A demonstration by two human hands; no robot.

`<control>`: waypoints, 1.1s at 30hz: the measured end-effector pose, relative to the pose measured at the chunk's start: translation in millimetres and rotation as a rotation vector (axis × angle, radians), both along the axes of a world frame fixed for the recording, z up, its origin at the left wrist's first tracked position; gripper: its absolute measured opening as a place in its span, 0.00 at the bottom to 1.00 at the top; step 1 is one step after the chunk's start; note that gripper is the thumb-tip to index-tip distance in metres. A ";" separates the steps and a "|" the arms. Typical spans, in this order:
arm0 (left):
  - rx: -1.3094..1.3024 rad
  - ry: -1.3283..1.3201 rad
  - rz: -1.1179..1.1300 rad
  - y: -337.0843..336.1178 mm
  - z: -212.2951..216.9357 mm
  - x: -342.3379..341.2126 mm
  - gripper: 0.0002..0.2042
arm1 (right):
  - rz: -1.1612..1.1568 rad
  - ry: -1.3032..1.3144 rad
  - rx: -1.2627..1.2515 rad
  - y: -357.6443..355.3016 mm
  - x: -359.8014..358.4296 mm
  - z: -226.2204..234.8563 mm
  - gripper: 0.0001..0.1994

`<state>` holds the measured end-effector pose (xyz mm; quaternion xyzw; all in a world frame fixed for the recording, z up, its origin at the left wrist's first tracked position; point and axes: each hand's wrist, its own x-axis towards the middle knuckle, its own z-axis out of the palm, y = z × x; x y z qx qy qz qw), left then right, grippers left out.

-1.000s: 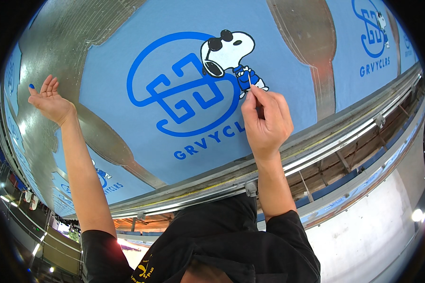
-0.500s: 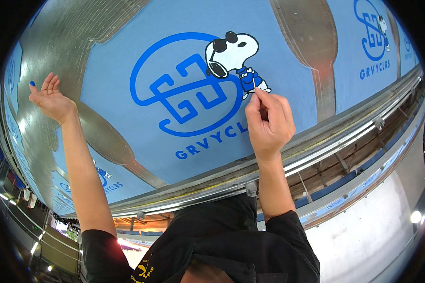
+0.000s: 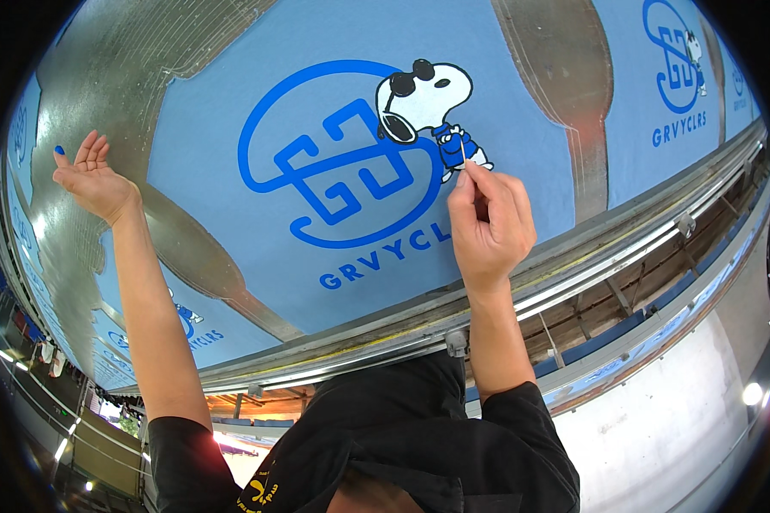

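- The pale thin stick (image 3: 464, 152) is standing out of my fingertips at one o'clock, its far end lying over the body of the cartoon dog print (image 3: 432, 90); I cannot tell whether it is touching.
- I am judging the stick to be very light, fairly stiff and easy to snap; its near end is offering the best hold, with a soft pinch.
- The print is sitting on a blue panel (image 3: 522, 128), which is lying flat and, by its look, is being thin and pliant; its printed surface might be smudging under pressure, so I would be handling it by a plain margin.
- My right hand (image 3: 492, 222), towards two o'clock, is pinching the stick between thumb and forefinger, the other fingers curling in.
- My left hand (image 3: 103, 188), between nine and ten o'clock, is hanging palm-up, fingers loosely apart, holding nothing I can see; one fingertip is showing blue.
- Beneath that hand, a grey metal tabletop (image 3: 85, 77) is spreading towards ten o'clock.
- A metal rail (image 3: 573, 278) is running along the near edge, from seven to two o'clock.
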<state>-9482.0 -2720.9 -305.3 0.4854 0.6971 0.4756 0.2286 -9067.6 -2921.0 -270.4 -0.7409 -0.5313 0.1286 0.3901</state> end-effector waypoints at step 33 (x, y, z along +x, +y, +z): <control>0.008 0.001 -0.009 -0.3 -1.4 -3.0 0.47 | 0.113 -0.039 0.026 -0.4 1.3 -0.9 0.12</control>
